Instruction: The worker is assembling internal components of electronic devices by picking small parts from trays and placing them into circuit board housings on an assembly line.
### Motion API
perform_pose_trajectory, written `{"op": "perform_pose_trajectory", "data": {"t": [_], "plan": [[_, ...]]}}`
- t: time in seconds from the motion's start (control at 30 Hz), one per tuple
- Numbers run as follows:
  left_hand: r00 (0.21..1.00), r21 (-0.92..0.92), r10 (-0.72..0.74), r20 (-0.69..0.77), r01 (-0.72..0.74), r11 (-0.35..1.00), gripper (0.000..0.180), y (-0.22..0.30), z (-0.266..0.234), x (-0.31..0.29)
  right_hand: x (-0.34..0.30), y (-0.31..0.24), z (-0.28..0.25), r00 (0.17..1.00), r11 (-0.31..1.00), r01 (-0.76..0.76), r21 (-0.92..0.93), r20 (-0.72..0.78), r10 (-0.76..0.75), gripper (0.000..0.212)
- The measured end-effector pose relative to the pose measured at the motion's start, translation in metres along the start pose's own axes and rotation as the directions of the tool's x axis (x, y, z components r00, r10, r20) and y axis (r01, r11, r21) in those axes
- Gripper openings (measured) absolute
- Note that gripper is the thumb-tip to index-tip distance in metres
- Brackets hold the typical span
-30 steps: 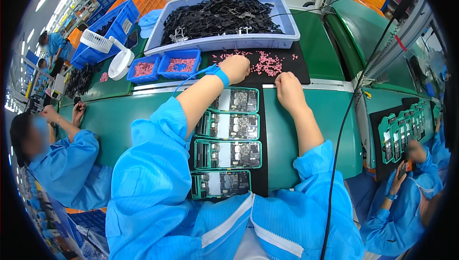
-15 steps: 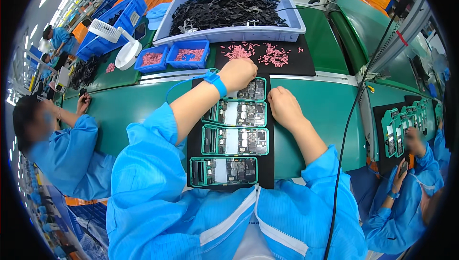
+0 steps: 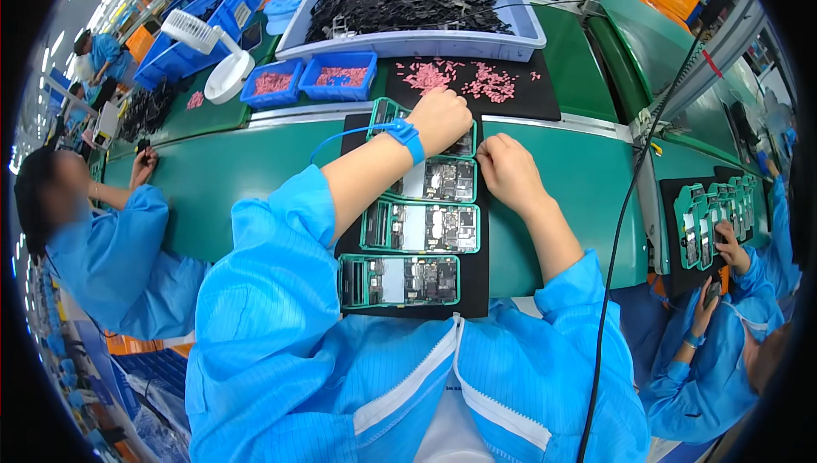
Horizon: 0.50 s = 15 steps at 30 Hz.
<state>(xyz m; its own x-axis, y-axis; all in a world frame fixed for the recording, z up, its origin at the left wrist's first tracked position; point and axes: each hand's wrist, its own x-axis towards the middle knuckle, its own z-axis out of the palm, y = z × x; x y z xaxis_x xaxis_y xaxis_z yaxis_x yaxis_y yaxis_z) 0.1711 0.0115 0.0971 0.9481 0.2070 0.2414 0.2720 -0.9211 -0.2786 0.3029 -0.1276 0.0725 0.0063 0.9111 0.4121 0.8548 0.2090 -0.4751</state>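
Head view: four circuit boards (image 3: 421, 226) lie on a black mat (image 3: 475, 288), long axes left-to-right, slotted ends leftward. Left hand (image 3: 442, 121) curls over the farthest, right hand (image 3: 511, 171) beside; their grip I cannot tell.

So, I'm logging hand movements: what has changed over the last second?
The left hand drew back from the pink pieces to the farthest green-framed board; the right hand moved back and left, beside the boards. Any grip is unclear. The bin and blue trays stayed put.

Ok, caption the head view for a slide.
Left hand over the farthest of four green-framed circuit boards, right hand beside them, pink pieces scattered on a black mat beyond.
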Motion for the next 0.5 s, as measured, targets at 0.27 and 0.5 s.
{"op": "perform_pose_trajectory", "data": {"t": [0.27,0.5], "plan": [[1.0,-0.135,-0.023,0.002,0.023,0.991,0.007,-0.003,0.004,-0.014,0.006,-0.017,0.013,0.991,0.992,0.125,-0.017,0.057,-0.124,0.004],[1.0,-0.221,-0.022,-0.02,0.017,0.975,0.006,-0.012,0.012,-0.018,0.02,-0.02,0.017,0.939,0.912,0.322,-0.255,0.212,-0.272,0.005]]}}
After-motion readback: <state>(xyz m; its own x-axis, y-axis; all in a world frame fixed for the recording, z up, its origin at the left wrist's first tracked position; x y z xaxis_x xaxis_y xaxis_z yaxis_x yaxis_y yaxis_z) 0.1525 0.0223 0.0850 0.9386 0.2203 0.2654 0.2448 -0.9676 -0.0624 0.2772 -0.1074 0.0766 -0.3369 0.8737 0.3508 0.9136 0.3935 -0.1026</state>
